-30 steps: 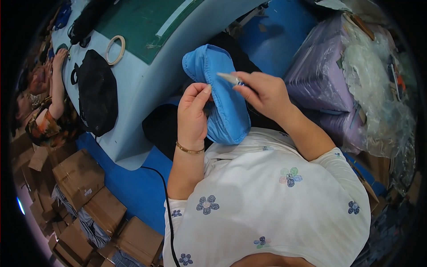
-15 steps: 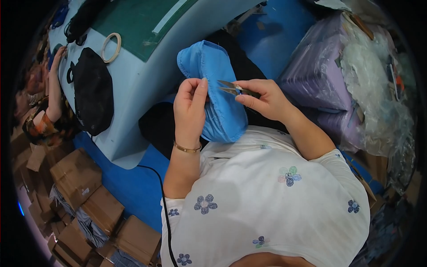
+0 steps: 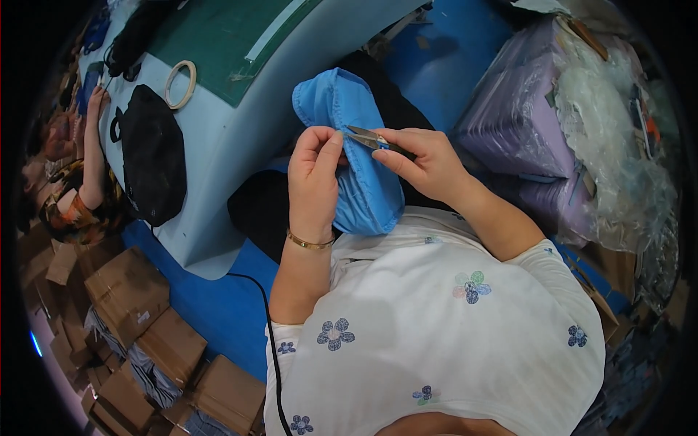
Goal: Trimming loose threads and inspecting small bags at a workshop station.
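Note:
A blue sewn fabric pouch (image 3: 367, 185) rests over my lap, its stitched seam running along the side facing me. My left hand (image 3: 314, 171) is closed, pinching the seam edge between thumb and forefinger. In my right hand (image 3: 422, 158) is a small pair of thread snips (image 3: 368, 139) with metal blades. Their tips lie at the seam, close beside my left fingertips. Whether a thread is between the blades is too small to tell.
Left of me stands a pale table (image 3: 211, 156) bearing a green cutting mat (image 3: 218, 43), a roll of tape (image 3: 180, 84) and a black bag (image 3: 153, 156). Cardboard boxes (image 3: 171, 341) fill the lower left. Plastic-wrapped purple bundles (image 3: 509, 109) stand at right. Another person's arm (image 3: 91, 152) shows far left.
My right hand has moved the snips left, bringing the blades from above the pouch to the seam at my left fingertips. The blades look closer together. My left hand keeps its pinch.

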### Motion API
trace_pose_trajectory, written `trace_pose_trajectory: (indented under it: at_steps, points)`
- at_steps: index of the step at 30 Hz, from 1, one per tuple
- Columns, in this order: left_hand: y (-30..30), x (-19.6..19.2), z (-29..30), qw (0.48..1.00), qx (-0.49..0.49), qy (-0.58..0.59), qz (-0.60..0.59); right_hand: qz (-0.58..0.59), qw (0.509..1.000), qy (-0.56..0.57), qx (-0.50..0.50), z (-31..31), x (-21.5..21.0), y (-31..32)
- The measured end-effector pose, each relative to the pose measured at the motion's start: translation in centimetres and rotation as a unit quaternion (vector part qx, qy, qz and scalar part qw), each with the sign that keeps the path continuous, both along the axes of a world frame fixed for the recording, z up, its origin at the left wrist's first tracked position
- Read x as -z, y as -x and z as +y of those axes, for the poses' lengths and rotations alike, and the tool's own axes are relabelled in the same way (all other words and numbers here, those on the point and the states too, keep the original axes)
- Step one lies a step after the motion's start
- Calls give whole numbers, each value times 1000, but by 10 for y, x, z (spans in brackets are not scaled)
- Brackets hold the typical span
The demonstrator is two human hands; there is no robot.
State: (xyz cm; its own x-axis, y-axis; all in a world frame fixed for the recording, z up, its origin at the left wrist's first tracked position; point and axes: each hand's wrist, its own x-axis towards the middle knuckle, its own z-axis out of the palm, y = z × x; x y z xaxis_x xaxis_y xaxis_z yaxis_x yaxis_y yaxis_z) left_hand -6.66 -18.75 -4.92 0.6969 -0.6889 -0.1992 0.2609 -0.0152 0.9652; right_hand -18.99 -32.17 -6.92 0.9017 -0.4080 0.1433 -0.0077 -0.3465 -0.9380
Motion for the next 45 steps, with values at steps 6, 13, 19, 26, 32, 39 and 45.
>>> trace_pose_trajectory:
  at_steps: [6, 13, 19, 26, 32, 39, 45]
  points:
    - [0, 0, 0, 999, -3, 19, 29, -57, 993, 95, 31, 4, 7, -3]
    - [1, -1, -1, 998, -12, 25, 56, -46, 991, 117, 42, 4, 4, -4]
    - [2, 1, 0, 993, -22, 46, 102, -48, 991, 114, 41, 5, 5, -5]
    - [3, 3, 1, 990, -29, 58, 123, -40, 985, 161, 42, 2, 8, -3]
    - [7, -5, 12, 999, 25, -11, 27, -51, 988, -134, 58, -8, 16, 0]
    - [34, -4, 53, 983, 86, -45, -157, 30, 980, -195, -9, -2, 12, 26]
    - [42, 8, 61, 982, 50, -42, -178, 43, 994, -35, -95, 9, 25, 39]
